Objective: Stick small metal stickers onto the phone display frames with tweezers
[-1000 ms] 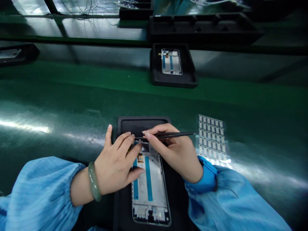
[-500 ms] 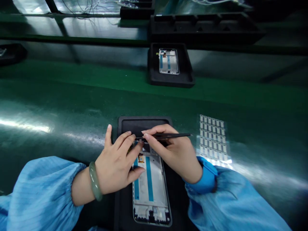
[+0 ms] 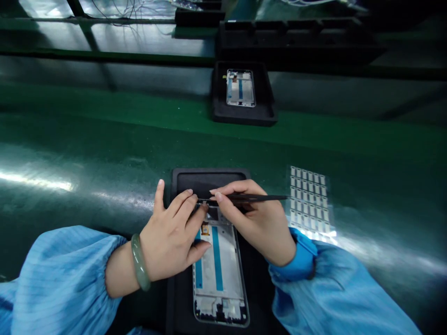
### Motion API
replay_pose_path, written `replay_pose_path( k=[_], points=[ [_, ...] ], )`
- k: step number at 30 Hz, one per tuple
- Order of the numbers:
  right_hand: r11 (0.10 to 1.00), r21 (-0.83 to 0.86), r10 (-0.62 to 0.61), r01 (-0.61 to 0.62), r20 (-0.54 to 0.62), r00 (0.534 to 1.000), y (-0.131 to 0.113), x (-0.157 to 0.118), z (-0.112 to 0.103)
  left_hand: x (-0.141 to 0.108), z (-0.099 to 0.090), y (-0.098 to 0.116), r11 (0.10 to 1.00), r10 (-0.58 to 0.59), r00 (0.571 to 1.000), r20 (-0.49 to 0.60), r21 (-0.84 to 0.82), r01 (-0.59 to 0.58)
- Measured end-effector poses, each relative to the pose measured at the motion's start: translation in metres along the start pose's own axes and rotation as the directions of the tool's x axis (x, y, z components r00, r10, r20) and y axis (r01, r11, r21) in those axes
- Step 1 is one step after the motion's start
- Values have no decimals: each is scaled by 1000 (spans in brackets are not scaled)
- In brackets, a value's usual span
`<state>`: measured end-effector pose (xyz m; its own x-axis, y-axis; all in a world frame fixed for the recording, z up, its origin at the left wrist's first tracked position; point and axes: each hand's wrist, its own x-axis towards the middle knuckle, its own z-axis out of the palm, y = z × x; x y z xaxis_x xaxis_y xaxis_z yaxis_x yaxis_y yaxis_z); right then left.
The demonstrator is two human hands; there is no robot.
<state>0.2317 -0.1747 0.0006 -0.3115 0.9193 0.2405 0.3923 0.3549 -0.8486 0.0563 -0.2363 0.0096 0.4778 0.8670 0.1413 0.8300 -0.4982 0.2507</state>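
Observation:
A phone frame (image 3: 228, 265) with blue strips lies in a black tray (image 3: 179, 298) in front of me. My left hand (image 3: 171, 237) rests over its upper left part, fingers spread, fingertips touching the top edge. Between the thumb and fingers of my right hand (image 3: 260, 218) are dark tweezers (image 3: 254, 198), held nearly level. Their tip reaches the frame's top edge beside my left fingertips; what lies right at the tip is too small to make out.
Right of the tray lies a clear sheet (image 3: 309, 200) with rows of small pale pieces. Farther back, a black tray (image 3: 244, 116) holds another phone frame (image 3: 247, 88). Dark compartmented trays (image 3: 289, 42) and white wires (image 3: 129, 9) are at the top.
My right hand and the tweezers have shifted slightly right. My left hand has barely moved. The far tray with its phone frame has moved a little left, and the dark tray at far left is out of view.

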Motion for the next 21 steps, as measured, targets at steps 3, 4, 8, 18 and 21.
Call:
replay_pose_path(
  k=[3,4,8,18,21],
  points=[
    [1000,-4,-7,7,10,1000,0,0,0,0,-1,0,1000,-4,1000,8,-10,4],
    [1000,-19,-15,16,15,1000,-1,0,1,-1,-1,-1,1000,-4,1000,10,-13,4],
    [998,-48,-30,30,9,1000,-2,1,1,-2,-1,-1,1000,-11,1000,22,-22,11],
    [994,-96,-47,46,2,999,-2,0,2,-2,1,-2,1000,-7,1000,-4,-25,7],
    [990,-125,-63,63,7,998,-4,1,2,-2,2,-2,1000,-2,1000,-22,-26,2]
  ],
)
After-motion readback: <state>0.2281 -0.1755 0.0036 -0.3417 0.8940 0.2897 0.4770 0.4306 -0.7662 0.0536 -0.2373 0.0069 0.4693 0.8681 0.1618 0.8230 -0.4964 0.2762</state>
